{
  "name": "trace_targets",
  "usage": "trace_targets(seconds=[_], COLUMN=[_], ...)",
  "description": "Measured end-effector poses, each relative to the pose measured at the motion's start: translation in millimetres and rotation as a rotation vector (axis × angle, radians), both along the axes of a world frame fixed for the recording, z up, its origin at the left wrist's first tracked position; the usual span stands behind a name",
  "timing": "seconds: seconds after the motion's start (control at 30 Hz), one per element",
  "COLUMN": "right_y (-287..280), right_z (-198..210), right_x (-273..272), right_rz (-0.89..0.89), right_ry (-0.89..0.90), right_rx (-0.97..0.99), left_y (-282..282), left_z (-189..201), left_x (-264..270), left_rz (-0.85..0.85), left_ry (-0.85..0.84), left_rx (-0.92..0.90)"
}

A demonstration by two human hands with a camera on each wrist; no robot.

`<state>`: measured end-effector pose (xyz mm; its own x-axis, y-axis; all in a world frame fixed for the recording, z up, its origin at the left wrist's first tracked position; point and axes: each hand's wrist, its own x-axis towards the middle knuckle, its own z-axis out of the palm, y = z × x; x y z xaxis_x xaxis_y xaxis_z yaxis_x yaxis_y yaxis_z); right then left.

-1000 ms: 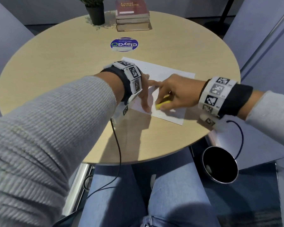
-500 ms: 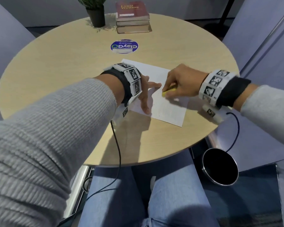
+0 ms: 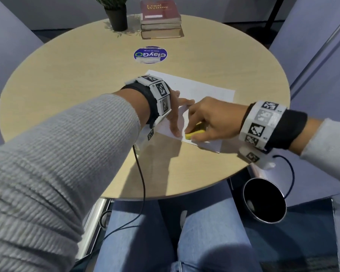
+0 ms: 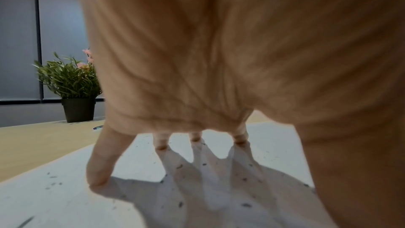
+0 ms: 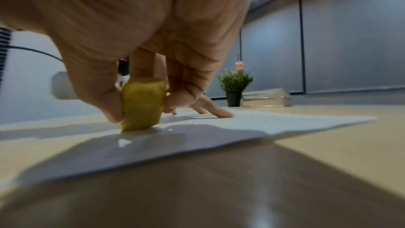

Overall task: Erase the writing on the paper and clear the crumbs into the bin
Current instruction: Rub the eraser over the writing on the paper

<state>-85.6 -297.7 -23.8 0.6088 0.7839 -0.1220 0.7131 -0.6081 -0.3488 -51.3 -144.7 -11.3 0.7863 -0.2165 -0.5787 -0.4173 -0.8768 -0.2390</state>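
Observation:
A white paper (image 3: 206, 89) lies on the round wooden table (image 3: 67, 75). My left hand (image 3: 177, 112) presses flat on the sheet's left part, fingers spread and straight (image 4: 98, 166). Dark eraser crumbs (image 4: 245, 205) dot the paper (image 4: 54, 202) under that hand. My right hand (image 3: 208, 120) pinches a yellow eraser (image 3: 193, 134) between thumb and fingers, its end down on the paper's near edge (image 5: 140, 105). A round black bin (image 3: 264, 201) stands on the floor, below the table's right front edge.
A potted plant (image 3: 114, 12) and a stack of books (image 3: 160, 18) stand at the table's far side. A round blue sticker (image 3: 150, 54) lies in the table's middle. My knees in jeans (image 3: 185, 232) are under the near edge. A black cable (image 3: 140, 183) hangs from my left wrist.
My right hand moved the eraser away across the paper, then back down toward the sheet's near edge. My left hand has stayed pressed on the paper.

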Motion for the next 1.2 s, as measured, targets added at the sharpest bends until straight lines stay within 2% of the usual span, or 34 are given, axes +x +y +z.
trace_targets(seconds=[0.17,0.37,0.53,0.73,0.9,0.97,1.1,1.2], right_y=[-25.5,-3.7,-26.1,-11.1,-32.6,-26.6,-7.3,-17.9], right_z=[2.7,-1.1,2.6,-1.9,4.0,1.7,-1.8,1.3], right_x=[45.7,-2.2,41.2,-3.0,49.9,41.8,4.2,32.8], right_rz=[-0.269,-0.007,-0.253,0.001,-0.276,-0.235,-0.020,-0.161], right_ry=[-0.104,0.006,-0.085,-0.024,-0.115,-0.110,0.015,-0.016], right_rx=[-0.015,0.017,-0.006,-0.010,-0.033,-0.029,0.011,0.016], left_y=[-0.5,1.4,-0.2,2.6,2.1,1.1,3.2,4.5], left_z=[0.1,-2.1,-2.4,-10.6,-6.9,-5.0,-6.6,-6.8], left_x=[-2.8,-1.1,0.2,3.7,2.4,2.4,5.4,5.3], left_rz=[0.014,0.011,0.011,0.004,0.007,-0.001,0.017,0.018], left_ry=[-0.002,0.002,-0.005,-0.026,-0.001,-0.007,0.014,0.017], left_rx=[-0.032,-0.044,-0.022,-0.022,-0.035,-0.030,-0.042,-0.090])
